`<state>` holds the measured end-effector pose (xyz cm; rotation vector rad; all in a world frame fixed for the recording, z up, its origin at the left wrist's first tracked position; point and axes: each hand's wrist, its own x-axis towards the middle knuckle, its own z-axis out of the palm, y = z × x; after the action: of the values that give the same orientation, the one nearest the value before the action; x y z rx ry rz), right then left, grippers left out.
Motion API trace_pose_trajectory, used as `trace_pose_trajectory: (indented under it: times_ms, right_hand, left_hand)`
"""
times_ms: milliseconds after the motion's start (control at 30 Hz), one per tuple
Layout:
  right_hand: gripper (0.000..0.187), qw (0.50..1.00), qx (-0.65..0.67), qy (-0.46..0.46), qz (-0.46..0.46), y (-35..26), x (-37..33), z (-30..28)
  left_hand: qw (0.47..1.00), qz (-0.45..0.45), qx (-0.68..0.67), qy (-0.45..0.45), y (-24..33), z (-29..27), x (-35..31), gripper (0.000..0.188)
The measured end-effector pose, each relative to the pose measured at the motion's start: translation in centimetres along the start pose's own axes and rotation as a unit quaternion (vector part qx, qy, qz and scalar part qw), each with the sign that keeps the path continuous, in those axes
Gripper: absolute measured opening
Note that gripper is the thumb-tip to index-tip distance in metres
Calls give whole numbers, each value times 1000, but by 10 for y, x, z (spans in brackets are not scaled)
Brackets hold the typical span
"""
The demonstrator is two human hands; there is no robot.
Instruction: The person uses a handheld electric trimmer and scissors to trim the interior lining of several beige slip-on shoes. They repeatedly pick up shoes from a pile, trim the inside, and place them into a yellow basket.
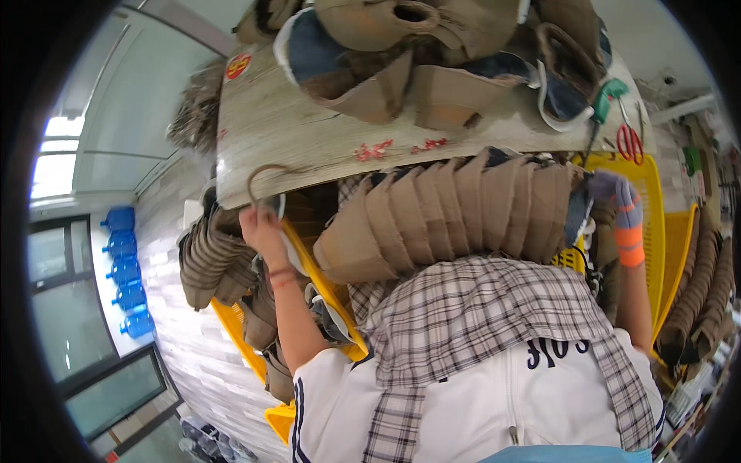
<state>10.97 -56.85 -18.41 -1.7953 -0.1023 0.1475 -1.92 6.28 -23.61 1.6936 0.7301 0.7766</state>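
Across my lap, against the table's front edge, lies a long row of nested brown fabric shoe uppers (463, 216). Blue lining shows at its right end. My left hand (262, 230) is closed on a thin brown strip (266, 168), which curves up over the table edge; the hand is slightly blurred. My right hand (617, 197) wears a greyish-purple glove with an orange cuff. Its fingers bend onto the blue-lined end of the row and seem to grip it, with the fingertips partly hidden.
More shoe uppers lie heaped on the wooden table (270, 131). Red-handled scissors (630, 143) and a green-handled tool (610, 96) rest at its right. Yellow crates (652, 231) flank me, one holding a stack of uppers (212, 258). Blue water jugs (123, 270) stand left.
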Motion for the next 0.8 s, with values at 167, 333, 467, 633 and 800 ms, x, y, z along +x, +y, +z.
trace_pose_trajectory:
  times_ms: [167, 333, 467, 633, 800]
  right_hand:
    - [31, 999, 38, 33, -13, -38, 23, 19]
    - [24, 997, 32, 49, -47, -31, 17, 50]
    - [24, 993, 67, 85, -53, -16, 12, 61]
    - [23, 989, 49, 105, -90, -15, 9, 76]
    - [23, 988, 69, 110, -89, -12, 10, 73]
  left_hand:
    - [979, -79, 81, -172, -203, -70, -68, 12]
    - [945, 21, 86, -314, -198, -65, -88, 18]
    - [787, 133, 544, -261, 40, -25, -52, 19]
    - [866, 225, 76, -440, 152, 52, -91, 31]
    - [786, 329, 128, -508, 141, 88, -91, 46]
